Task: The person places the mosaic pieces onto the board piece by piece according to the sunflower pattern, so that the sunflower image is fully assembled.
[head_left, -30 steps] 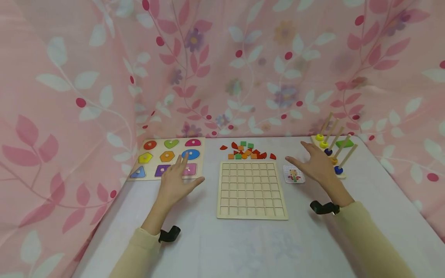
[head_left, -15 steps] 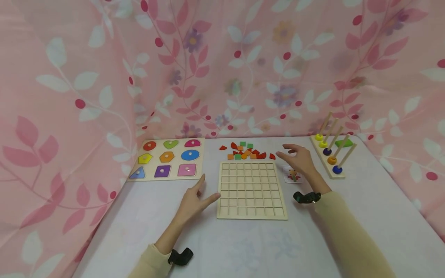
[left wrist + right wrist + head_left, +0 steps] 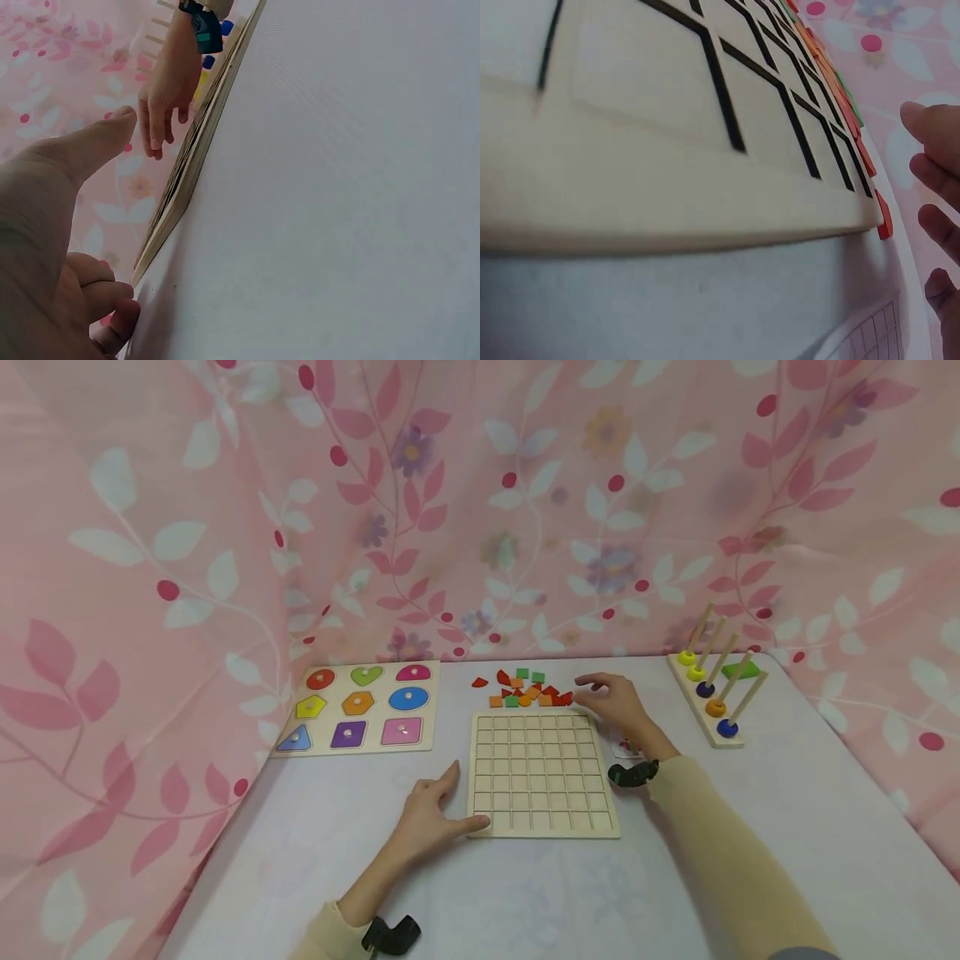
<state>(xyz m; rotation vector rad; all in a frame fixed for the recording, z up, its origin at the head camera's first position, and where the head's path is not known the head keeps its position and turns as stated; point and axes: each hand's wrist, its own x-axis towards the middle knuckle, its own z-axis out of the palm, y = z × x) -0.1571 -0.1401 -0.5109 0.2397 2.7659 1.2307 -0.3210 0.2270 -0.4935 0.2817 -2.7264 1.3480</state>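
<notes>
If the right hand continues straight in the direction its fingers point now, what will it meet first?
Most likely the pile of small coloured tiles behind the grid board. The right hand points leftward at the pile's near end, where a red tile lies closest. Its height above the table is unclear.

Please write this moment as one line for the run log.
left hand: rests at grid board corner | right hand: open, near coloured tiles | nothing held

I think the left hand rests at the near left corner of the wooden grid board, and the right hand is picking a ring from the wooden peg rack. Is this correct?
Not quite. The left hand does rest at the near left corner of the wooden grid board, but the right hand is not at the wooden peg rack. The head view shows it by the pile of small coloured tiles, holding nothing.
</notes>
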